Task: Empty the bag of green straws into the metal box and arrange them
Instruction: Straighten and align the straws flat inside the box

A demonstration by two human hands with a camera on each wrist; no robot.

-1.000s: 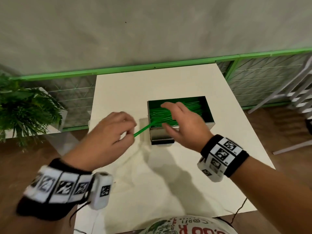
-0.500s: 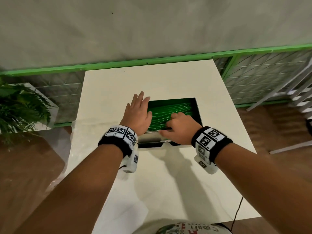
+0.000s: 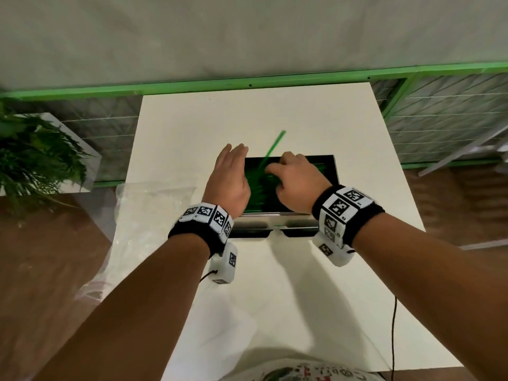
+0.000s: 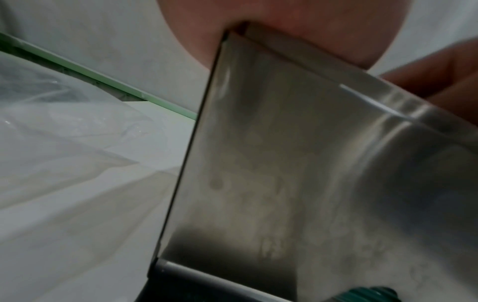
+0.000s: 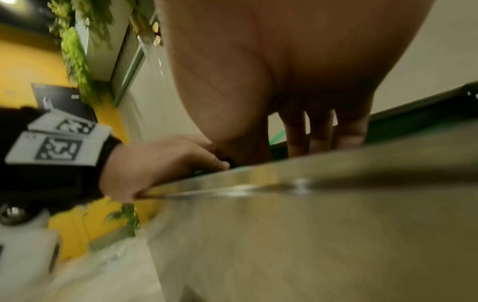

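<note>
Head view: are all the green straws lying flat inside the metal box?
No. One green straw sticks up at an angle past the far rim of the shiny metal box, beside the right hand.

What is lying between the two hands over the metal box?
Green straws in the metal box fill the gap between the left hand and right hand; one straw sticks up there, in the head view.

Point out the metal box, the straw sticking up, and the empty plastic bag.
metal box [image 3: 334,171]: head view, right rim.
straw sticking up [image 3: 275,144]: head view, upper shaft, motion-blurred.
empty plastic bag [image 3: 154,199]: head view, clear film left of the box.
</note>
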